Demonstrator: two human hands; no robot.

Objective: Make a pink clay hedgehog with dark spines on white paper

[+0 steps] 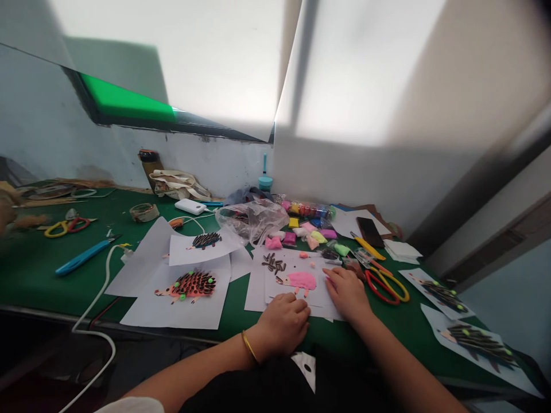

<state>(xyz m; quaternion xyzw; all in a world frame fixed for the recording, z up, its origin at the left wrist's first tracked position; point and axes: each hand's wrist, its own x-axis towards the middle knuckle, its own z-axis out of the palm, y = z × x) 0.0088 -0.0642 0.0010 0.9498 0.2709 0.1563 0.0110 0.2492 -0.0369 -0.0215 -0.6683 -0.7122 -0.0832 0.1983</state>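
Observation:
A pink clay hedgehog (302,280) with a pale face lies on a white paper sheet (275,298) in front of me. My left hand (284,322) rests at the lower edge of this sheet, its fingers curled together; whatever is under them is hidden. Against the sheet's right side lies my right hand (348,291), fingers stretched out over the paper with nothing visible in them. Striped sunflower seeds (274,264) form a small pile at the sheet's upper left. Small lumps of orange clay (303,254) sit near its top edge.
Hedgehog pictures with seed spines (193,285) lie on the left, others (477,344) on the right. Bagged clay (307,229) and a plastic bag (253,221) stand behind. Red-yellow scissors (387,285), a yellow cutter (367,245), a phone (369,232) and a blue cutter (84,257) lie around.

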